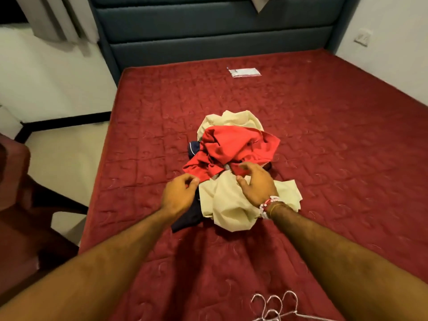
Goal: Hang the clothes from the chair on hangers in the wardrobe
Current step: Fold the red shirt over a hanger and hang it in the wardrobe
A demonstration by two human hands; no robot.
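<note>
Left hand (179, 193): fingers curled at the near-left edge of the red garment (231, 149); cannot tell whether they pinch the cloth. Right hand (257, 184): spread and relaxed, palm down over the cream cloth (222, 200), fingertips reaching the red garment, gripping nothing. Beaded bracelets (268, 205) on the right wrist.

Clothes sit in one heap at the middle of the red mattress (335, 158). The red garment is on top. Cream shows at both the far and near ends; cannot tell whether that is one piece or two. A navy garment (187, 220) pokes out under the left hand and again at the heap's left side. The heap's long axis runs from the near edge toward the headboard (208, 31).

Wire hangers (273, 306) lie at the near edge, right of centre. Three hooks are counted, pointing toward the headboard, well apart from the heap.

One white packet (244, 72) lies near the head edge. Off the mattress's left edge stands a dark chair (16, 205). A curtain (58, 17) hangs at the far-left corner, and there is one wall switch (361, 38) on the right wall.
</note>
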